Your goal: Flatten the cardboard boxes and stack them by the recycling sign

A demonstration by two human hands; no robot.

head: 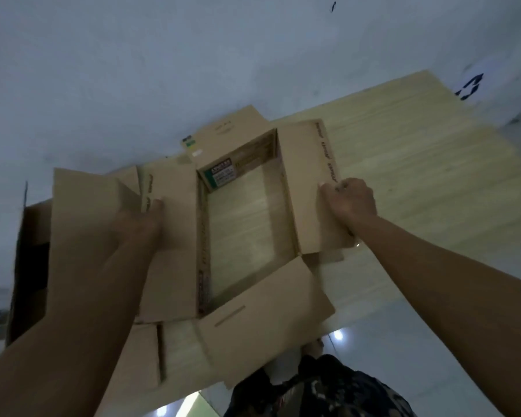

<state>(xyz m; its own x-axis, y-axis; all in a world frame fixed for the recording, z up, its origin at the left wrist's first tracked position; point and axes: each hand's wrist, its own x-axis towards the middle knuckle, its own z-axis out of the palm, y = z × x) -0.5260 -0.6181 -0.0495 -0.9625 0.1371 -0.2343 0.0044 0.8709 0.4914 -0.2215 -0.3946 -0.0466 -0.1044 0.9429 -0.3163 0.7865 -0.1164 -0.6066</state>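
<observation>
Pale wood-look flooring [418, 182] runs beneath you up to a grey-white wall [133, 70], where a dark recycling sign [471, 87] shows at the far right. You hold an open cardboard box [247, 212], both ends unfolded so the floor shows straight through it. Your left hand [139, 221] pinches the left side flap [169, 236], thumb on top, fingers hidden beneath. Your right hand [348, 200] is clenched around the outer edge of the right side flap [310, 188]. Beyond your left grip, more flattened cardboard [85, 224] lies under that flap. Below the box sits your patterned clothing [319, 389].
</observation>
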